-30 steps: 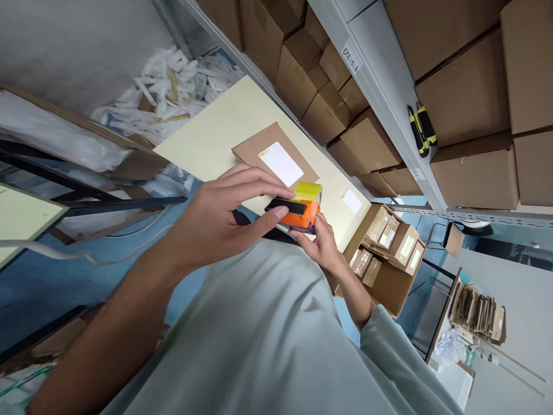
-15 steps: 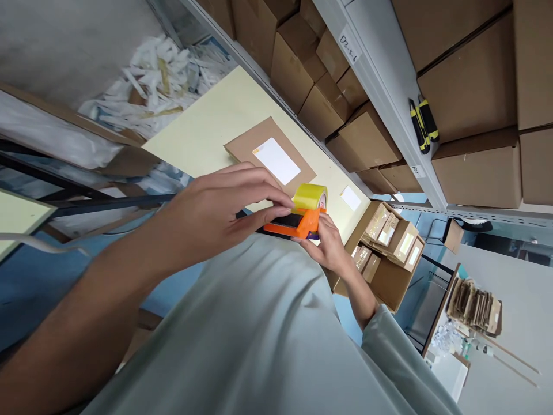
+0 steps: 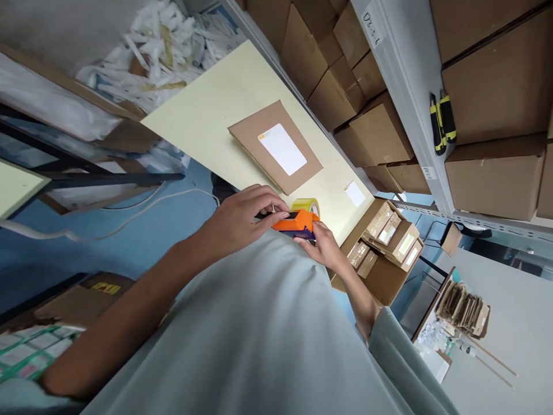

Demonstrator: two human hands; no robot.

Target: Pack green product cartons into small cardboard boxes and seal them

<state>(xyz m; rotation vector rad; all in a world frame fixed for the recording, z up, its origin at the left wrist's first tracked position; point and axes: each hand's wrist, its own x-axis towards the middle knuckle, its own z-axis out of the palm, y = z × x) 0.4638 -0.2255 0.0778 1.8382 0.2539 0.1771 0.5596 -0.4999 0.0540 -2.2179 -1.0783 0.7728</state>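
Close against my shirt front, an orange and purple tape dispenser is held between both hands. A roll of yellow tape sits on it, partly hidden behind its orange body. My right hand grips the dispenser's right end, thumb below and fingers wrapped round. My left hand pinches the left end, fingertips and thumb closed about its dark part; whether a strip of tape lies between them is hidden. Just beyond, a flat brown cardboard packet with a white label rests on the pale yellow table.
Another white label lies near the table's right end. An open carton with taped boxes stands beside it. Shelves of cardboard boxes run along the far side, with two utility knives on a shelf edge. Scrap paper is heaped at upper left.
My view has shifted, and the packet now shows whole. Both hands still hold the dispenser, which has tilted so less of the tape roll shows. My left hand has drawn back slightly along it.
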